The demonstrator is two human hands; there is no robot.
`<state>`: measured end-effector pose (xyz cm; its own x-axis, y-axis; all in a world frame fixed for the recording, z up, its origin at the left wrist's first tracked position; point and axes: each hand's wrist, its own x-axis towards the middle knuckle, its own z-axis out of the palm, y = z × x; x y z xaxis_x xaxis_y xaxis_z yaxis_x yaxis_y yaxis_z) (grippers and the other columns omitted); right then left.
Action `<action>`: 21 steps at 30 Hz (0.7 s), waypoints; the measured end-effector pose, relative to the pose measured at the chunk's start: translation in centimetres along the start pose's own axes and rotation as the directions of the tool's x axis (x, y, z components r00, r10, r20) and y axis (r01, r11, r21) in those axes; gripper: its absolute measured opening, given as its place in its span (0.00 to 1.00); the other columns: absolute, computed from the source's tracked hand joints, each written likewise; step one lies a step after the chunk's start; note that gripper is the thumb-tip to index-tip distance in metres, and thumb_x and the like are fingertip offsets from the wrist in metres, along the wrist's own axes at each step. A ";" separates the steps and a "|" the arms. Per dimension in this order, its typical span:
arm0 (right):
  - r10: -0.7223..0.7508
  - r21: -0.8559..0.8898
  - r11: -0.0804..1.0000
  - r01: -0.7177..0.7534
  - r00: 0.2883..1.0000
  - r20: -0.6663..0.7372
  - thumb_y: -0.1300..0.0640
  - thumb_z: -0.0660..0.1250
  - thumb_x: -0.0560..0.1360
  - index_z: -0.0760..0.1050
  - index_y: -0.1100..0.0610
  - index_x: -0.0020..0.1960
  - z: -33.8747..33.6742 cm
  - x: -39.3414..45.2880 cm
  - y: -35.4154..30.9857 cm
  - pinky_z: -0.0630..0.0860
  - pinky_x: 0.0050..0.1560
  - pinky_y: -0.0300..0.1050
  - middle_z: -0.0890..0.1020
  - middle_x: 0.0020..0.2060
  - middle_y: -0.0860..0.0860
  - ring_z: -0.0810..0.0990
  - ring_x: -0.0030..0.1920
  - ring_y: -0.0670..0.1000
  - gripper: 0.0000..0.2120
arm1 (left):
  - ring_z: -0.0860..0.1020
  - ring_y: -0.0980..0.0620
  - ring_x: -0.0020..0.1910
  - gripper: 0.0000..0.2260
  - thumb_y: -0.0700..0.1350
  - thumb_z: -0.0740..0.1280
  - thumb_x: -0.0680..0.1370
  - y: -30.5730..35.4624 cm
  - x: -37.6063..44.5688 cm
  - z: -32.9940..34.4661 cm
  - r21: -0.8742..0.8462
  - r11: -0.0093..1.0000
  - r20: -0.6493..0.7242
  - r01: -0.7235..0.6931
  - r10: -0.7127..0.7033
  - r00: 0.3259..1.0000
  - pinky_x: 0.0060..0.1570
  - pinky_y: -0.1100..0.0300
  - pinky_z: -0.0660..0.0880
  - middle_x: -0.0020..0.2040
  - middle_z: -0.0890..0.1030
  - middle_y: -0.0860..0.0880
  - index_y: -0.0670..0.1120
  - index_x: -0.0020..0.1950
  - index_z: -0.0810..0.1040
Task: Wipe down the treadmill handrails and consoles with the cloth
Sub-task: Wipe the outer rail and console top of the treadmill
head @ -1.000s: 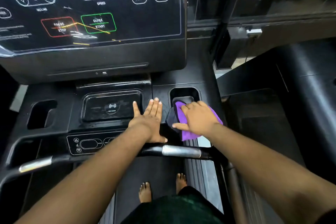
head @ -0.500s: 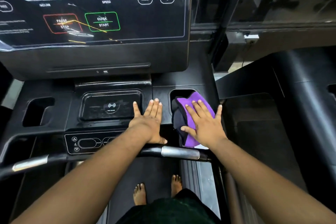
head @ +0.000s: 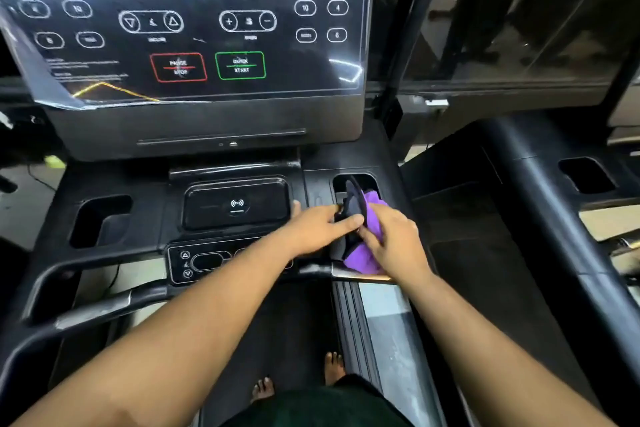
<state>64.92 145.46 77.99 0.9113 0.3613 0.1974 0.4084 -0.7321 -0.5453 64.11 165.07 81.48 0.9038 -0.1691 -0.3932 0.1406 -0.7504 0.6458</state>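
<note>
Purple-and-black cloth (head: 360, 246) bunched at right cup holder (head: 356, 182), long axis run toward console (head: 194, 28). Gripped by curled right hand (head: 394, 239); pinched by left hand (head: 318, 229) fingers (head: 348, 220). Wireless charging pad (head: 235, 204) just left; handrail (head: 104, 305) below.

The cloth (head: 362, 255) is partly covered by the right hand (head: 394, 239) and left hand (head: 317, 227). Motion smears the console (head: 194, 31) labels; its top runs off frame.
</note>
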 end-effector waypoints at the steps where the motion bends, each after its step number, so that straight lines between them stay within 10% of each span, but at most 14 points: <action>1: -0.012 -0.024 1.000 0.012 1.000 -0.014 0.45 0.68 0.77 0.76 0.48 0.66 0.2 -0.7 -1.2 0.77 0.55 0.57 0.83 0.56 0.46 0.81 0.57 0.53 0.18 | 0.78 0.48 0.64 0.16 0.65 0.59 0.82 0.3 -1.2 0.3 -0.249 0.968 0.010 -0.037 0.040 0.999 0.73 0.45 0.62 0.55 0.83 0.54 0.58 0.54 0.80; 4: -0.043 -0.021 0.999 0.045 0.996 0.081 0.34 0.66 0.76 0.70 0.51 0.74 1.8 -3.0 -4.1 0.73 0.68 0.57 0.77 0.69 0.47 0.74 0.69 0.51 0.32 | 0.83 0.54 0.52 0.07 0.55 0.69 0.81 -0.3 -5.0 1.2 -0.716 0.695 -0.037 -0.072 0.066 0.997 0.55 0.57 0.79 0.51 0.87 0.53 0.53 0.54 0.81; 8: -0.066 0.180 0.982 0.052 0.995 0.072 0.30 0.66 0.74 0.71 0.52 0.76 2.3 -5.7 -7.0 0.56 0.76 0.37 0.67 0.76 0.45 0.61 0.76 0.40 0.38 | 0.86 0.56 0.49 0.05 0.43 0.72 0.80 -2.7 -8.0 1.9 -0.880 0.467 -0.144 -0.091 -0.078 0.987 0.48 0.62 0.81 0.47 0.88 0.55 0.51 0.54 0.80; 11: 0.080 0.339 0.939 -0.056 0.995 -0.055 0.34 0.67 0.75 0.74 0.50 0.73 3.0 -6.6 -8.6 0.63 0.77 0.45 0.69 0.73 0.45 0.65 0.75 0.41 0.32 | 0.85 0.46 0.53 0.08 0.40 0.71 0.80 -5.4 -10.2 1.6 -0.934 0.345 -0.152 -0.089 -0.161 0.975 0.56 0.51 0.81 0.53 0.87 0.45 0.45 0.59 0.81; 17: 0.176 0.559 0.793 -0.243 0.969 0.171 0.38 0.73 0.75 0.67 0.48 0.74 6.3 -6.6 -14.0 0.74 0.71 0.54 0.76 0.68 0.44 0.76 0.67 0.42 0.33 | 0.84 0.45 0.55 0.09 0.38 0.66 0.81 -9.8 -15.9 1.0 -0.965 0.209 -0.217 -0.158 -0.300 0.929 0.58 0.48 0.80 0.55 0.86 0.44 0.46 0.58 0.82; 21: 0.091 0.588 0.780 -0.215 0.968 0.234 0.50 0.75 0.76 0.69 0.45 0.69 8.9 -6.4 -16.7 0.79 0.63 0.55 0.82 0.59 0.44 0.82 0.58 0.44 0.25 | 0.85 0.49 0.55 0.08 0.41 0.68 0.81 -13.0 -19.5 1.1 -0.921 0.350 -0.326 -0.169 -0.457 0.828 0.57 0.52 0.80 0.53 0.87 0.49 0.51 0.58 0.82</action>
<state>51.80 160.52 78.59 0.9071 0.4180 -0.0490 0.0911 -0.3089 -0.9467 44.18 177.45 80.01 0.8155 0.4109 -0.4076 0.2690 0.3545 0.8955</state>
